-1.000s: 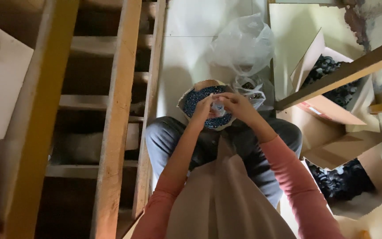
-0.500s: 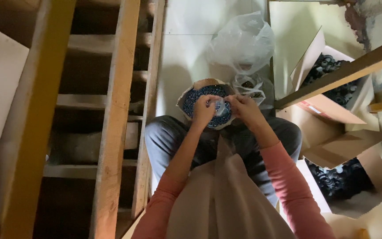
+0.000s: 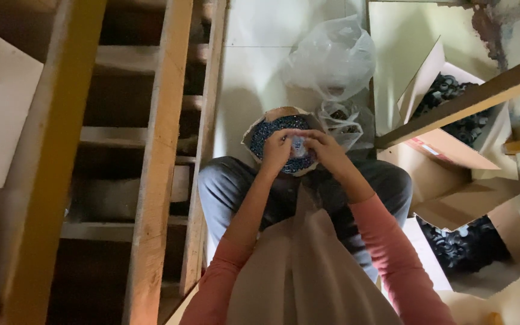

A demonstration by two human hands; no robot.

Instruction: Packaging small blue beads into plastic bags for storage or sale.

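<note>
Head view looks straight down on a small clear packet (image 3: 299, 144) pinched between both hands, held just over a cardboard container of small dark blue pieces (image 3: 270, 128) that rests by the person's knees. The left hand (image 3: 278, 149) has its grip closed on the packet's left edge, and the right hand (image 3: 326, 150) has its grip closed on the right edge, fingers curled tight; holding it over the container would let anything dropped fall back in. Beyond the hands lie two clear plastic bags (image 3: 332, 57) on the pale floor (image 3: 254, 72). To the right of the grip stand open cardboard boxes of dark parts (image 3: 452, 102). A wooden ladder (image 3: 164, 150) rises on the left.
</note>
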